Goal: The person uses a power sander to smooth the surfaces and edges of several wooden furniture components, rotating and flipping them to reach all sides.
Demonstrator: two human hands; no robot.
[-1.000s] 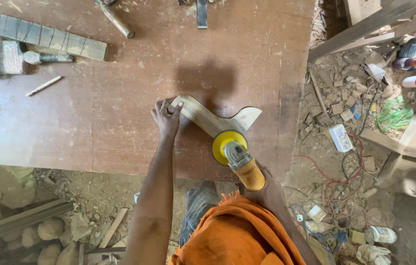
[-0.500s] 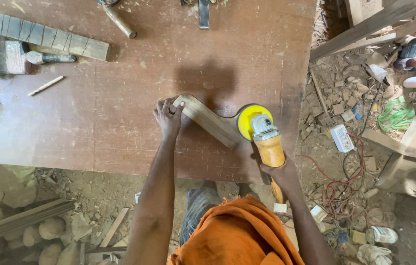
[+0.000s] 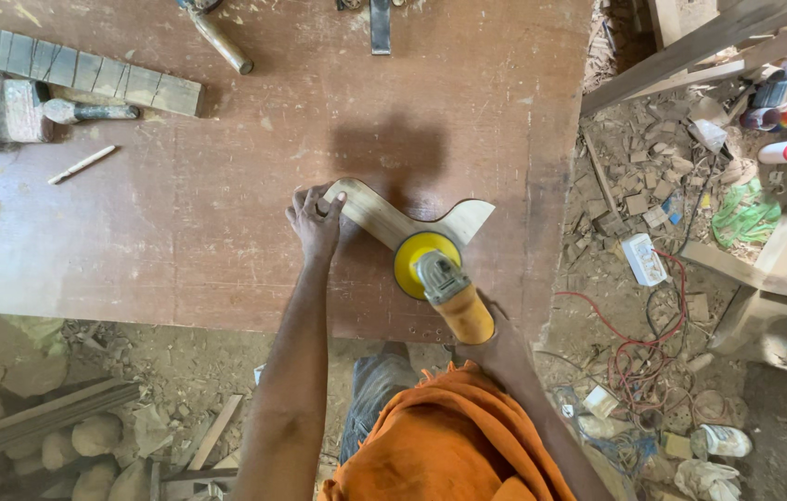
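A curved, pale wooden piece (image 3: 381,216) lies flat on the brown workbench (image 3: 226,139). My left hand (image 3: 315,221) presses down on its left end, fingers spread over the edge. My right hand (image 3: 496,348), partly hidden behind the tool, grips the orange body of an angle grinder (image 3: 445,289). The grinder's yellow sanding disc (image 3: 417,252) rests on the middle of the wooden piece, near its lower edge.
On the bench's far left lie a marked wooden strip (image 3: 78,67), a brush (image 3: 4,107), a pencil (image 3: 83,163) and a hammer handle (image 3: 222,42). Right of the bench the floor holds wood scraps, a white power strip (image 3: 644,260), red cable, bottles (image 3: 783,116) and timber.
The grinder swung from the right end of the wooden piece back to its middle, and my right hand drew in toward my body. My left hand stayed put.
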